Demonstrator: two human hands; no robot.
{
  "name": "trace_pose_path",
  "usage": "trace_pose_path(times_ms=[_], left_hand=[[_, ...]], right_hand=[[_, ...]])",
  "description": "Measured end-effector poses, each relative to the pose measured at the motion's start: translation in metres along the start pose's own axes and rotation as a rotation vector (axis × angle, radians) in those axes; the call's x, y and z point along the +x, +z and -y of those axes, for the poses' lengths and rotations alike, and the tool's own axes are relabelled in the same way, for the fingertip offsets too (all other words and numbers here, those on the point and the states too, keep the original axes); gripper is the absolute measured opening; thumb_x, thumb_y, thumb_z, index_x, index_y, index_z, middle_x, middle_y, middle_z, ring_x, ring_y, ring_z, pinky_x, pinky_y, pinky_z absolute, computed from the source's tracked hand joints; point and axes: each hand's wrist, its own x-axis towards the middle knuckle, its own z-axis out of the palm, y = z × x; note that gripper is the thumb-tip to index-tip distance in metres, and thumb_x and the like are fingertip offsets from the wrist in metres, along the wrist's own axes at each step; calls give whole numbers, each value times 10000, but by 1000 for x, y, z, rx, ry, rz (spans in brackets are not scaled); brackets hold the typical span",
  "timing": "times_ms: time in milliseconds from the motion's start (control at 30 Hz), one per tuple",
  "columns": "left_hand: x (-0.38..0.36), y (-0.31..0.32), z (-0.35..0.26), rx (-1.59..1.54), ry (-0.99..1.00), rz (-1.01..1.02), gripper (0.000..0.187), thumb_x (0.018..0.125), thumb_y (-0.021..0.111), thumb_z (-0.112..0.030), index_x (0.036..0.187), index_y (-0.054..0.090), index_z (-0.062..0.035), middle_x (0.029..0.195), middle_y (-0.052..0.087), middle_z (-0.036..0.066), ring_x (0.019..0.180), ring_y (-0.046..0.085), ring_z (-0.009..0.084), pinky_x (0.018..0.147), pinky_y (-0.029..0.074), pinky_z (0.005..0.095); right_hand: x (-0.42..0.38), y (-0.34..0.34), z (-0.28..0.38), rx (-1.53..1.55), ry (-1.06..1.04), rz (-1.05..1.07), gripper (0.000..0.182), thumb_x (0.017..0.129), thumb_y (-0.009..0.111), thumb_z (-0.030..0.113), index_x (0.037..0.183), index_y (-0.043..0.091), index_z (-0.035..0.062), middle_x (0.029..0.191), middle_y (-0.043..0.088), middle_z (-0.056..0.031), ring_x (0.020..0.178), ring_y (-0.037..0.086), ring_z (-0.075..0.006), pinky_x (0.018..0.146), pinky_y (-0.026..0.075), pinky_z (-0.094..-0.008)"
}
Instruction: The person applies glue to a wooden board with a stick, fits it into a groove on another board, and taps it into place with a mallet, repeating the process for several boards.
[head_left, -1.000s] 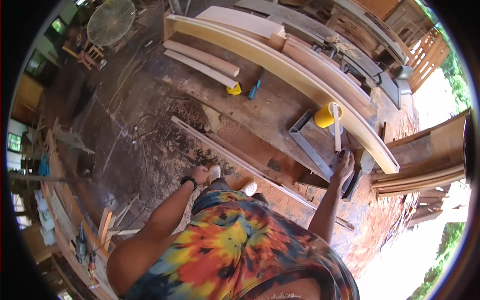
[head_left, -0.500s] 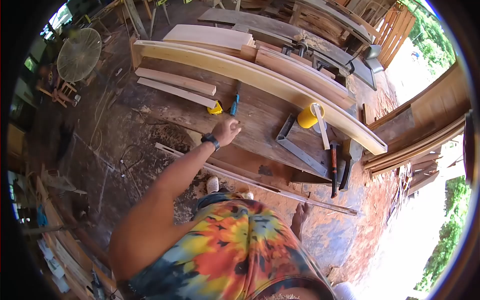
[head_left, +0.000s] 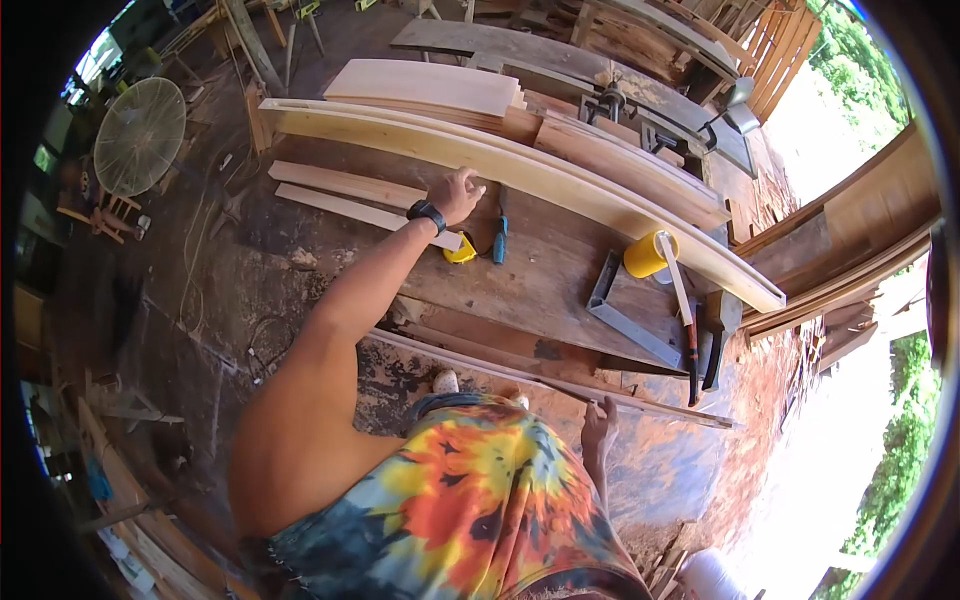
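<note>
My left hand, a dark watch on its wrist, is held over the workbench with fingers loosely bent and apart, holding nothing. It is close to the near side of a long pale board. Two narrow wood strips lie to its left, partly hidden by the hand and wrist. Just below it sits a yellow tape measure, with a blue-handled tool, like a chisel, to the right. My right hand hangs by my side, fingers apart and nothing in it, near a long thin strip below the bench.
At the bench's right end are a metal square, a yellow cup with a flat stick, and a hammer. Stacked boards and a clamp lie behind the long board. A round fan stands at far left.
My left hand has moved up and away from me, past the tape measure toward the long board. My right hand has risen slightly. The view has shifted a little.
</note>
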Motion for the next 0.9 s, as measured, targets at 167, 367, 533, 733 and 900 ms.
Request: trace_pose_path(times_ms=[167,367,533,733,900], left_hand=[[62,-19,18,-76,73,-170,311,863,726,-288,1022,661,-29,794,697,121,774,694,291,707,559,411],[148,-52,11,-969,-581,67,217,854,731,-248,857,626,-58,702,622,54,570,593,174,537,505,298],[202,-27,92,-505,-449,37,248,803,739,-306,809,681,-65,718,687,85,562,620,231,615,528,391],[22,-53,52,143,30,352,166,742,756,-194,812,692,-58,778,692,143,725,677,316,663,520,406],[-76,-34,83,435,72,216,288,772,634,-85,1059,657,-97,1139,631,146,1089,566,356,913,490,473]], right_hand=[[56,66,116,-165,-503,242,495,829,697,205,1254,579,-19,1110,646,-259,952,654,-396,850,517,-465],[119,136,190,-623,-665,405,700,816,713,304,1415,453,53,1416,491,-207,1270,484,-399,1016,448,-500],[136,180,195,-882,-420,600,1053,737,767,509,1571,228,160,1641,167,-112,1467,178,-465,1143,306,-588],[165,177,170,-840,-497,715,1036,722,787,436,1572,239,207,1665,81,-65,1471,118,-506,1134,320,-613],[159,172,182,-833,-424,724,1034,725,785,386,1576,219,233,1666,82,-54,1471,125,-505,1119,332,-629]])
